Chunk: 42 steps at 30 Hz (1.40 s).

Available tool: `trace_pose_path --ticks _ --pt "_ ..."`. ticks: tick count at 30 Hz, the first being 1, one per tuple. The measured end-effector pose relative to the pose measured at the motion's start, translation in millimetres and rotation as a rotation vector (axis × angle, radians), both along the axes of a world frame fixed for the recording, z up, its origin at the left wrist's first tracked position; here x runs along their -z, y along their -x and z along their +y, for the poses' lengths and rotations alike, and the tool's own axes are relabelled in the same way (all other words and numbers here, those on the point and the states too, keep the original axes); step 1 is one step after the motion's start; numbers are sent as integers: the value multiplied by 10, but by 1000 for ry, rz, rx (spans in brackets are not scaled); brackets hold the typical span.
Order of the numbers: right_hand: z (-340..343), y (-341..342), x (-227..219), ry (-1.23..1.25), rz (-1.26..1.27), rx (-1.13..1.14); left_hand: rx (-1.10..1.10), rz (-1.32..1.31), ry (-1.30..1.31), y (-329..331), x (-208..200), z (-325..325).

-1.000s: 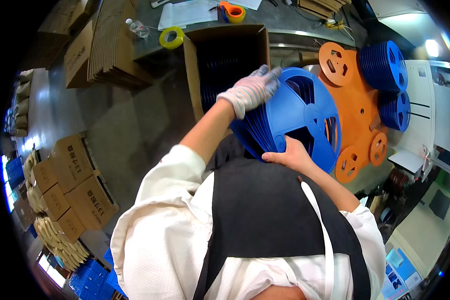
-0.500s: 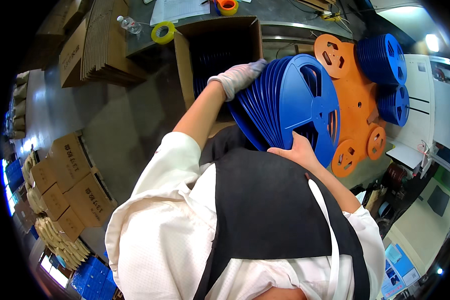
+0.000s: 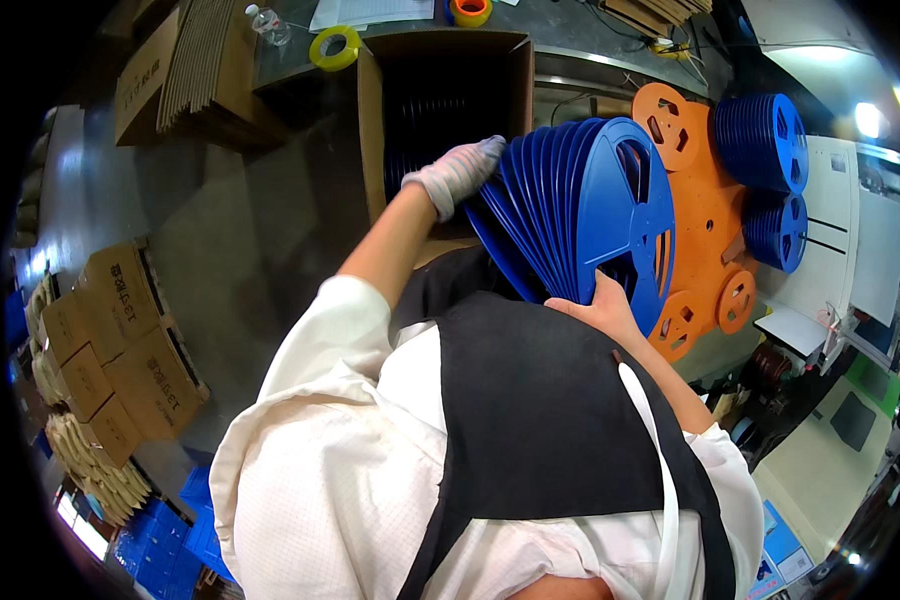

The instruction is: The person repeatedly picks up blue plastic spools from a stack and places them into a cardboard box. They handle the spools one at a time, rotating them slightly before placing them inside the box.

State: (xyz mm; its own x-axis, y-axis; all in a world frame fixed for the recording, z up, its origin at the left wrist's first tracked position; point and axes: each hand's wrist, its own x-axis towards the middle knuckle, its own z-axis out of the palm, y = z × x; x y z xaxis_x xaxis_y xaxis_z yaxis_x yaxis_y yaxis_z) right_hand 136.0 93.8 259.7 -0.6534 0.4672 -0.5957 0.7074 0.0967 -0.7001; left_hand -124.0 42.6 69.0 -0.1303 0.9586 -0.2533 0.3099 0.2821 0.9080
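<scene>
A thick row of blue plastic reels (image 3: 597, 225) stands on edge in front of my apron, fanned apart toward the left. My left hand (image 3: 460, 174), in a pale striped glove, grips the upper left rims, its fingertips partly hidden behind them. My bare right hand (image 3: 607, 312) clasps the lower right side, with the thumb on the face of the outermost reel and the other fingers out of sight underneath. Just left of the row, an open cardboard box (image 3: 372, 150) holds more dark blue reels, deep in its shadow.
On the right, an orange board (image 3: 705, 190) carries orange discs and two stacks of blue reels (image 3: 758, 143). A metal bench (image 3: 570, 62) at the back bears yellow tape (image 3: 334, 48) and a bottle (image 3: 268, 24). Flat cartons (image 3: 205, 80) lean left; packed cartons (image 3: 120, 345) stand lower left.
The reels have spread a little wider at their upper left, and my left hand has shifted slightly left and down. My right hand keeps its grip. The whole view has turned slightly.
</scene>
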Motion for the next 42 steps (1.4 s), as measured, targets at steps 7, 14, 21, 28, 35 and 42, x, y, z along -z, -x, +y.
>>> trace_pose_path --ticks 7,14,21,28,35,42 --pt "1 -13 43 68 -14 186 -202 655 -96 -719 -1200 -199" --pt "83 -53 -97 306 140 351 -484 -40 378 121 13 -221" --pt "744 -28 -322 617 885 553 -668 55 209 -73 -20 -290" --pt "687 41 -218 1114 1237 310 -542 710 -433 -122 -1460 139" --pt "563 -23 -76 1167 1258 269 -173 531 -677 -517 -1991 256" --pt "464 -43 -69 1130 1245 352 -116 457 -698 -652 -1787 132"
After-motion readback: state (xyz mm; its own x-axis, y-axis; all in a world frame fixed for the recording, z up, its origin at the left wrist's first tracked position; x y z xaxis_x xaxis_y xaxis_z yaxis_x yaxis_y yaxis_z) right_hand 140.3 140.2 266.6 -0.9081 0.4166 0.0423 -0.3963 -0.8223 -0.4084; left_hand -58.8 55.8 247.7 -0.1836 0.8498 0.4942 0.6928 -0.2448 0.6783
